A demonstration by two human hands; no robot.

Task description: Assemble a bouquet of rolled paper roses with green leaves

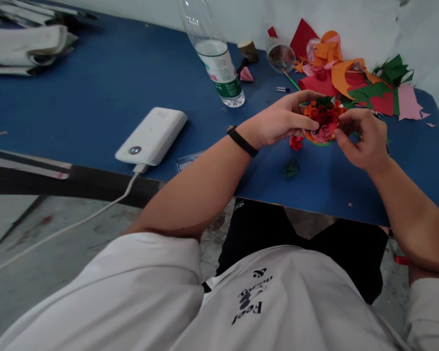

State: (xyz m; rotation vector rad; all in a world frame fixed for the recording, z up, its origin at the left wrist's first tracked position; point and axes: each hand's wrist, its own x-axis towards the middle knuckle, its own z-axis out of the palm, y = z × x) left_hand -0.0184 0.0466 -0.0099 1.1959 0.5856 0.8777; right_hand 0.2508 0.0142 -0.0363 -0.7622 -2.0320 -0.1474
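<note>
At the right of the frame, above the bench's (84,112) near edge, a person is holding a cluster of curled paper flowers (324,117) between both hands. The left hand (278,119) is grasping its left side, thumb lying across the front and fingers reaching behind. The right hand (366,136) is bringing thumb and fingertips to its right edge; whether these are pinching one piece or only steadying the whole cannot be told.

Judging by how things are lying, much of the work seems done: red-orange and pink curls are sitting packed together, with green showing at the cluster's top and bottom. Some pieces are remaining outside it. A small red flower (296,143) is lying just below the left hand, and a dark green paper piece (291,168) is resting lower, near the bench edge; whether either belongs in the cluster is unclear. In the upper right, cut paper scraps (378,97) in red, orange, pink and green are spreading in a heap, suggesting that plenty of cutting is behind the work. How firmly the curls are holding together is too small to tell.
</note>
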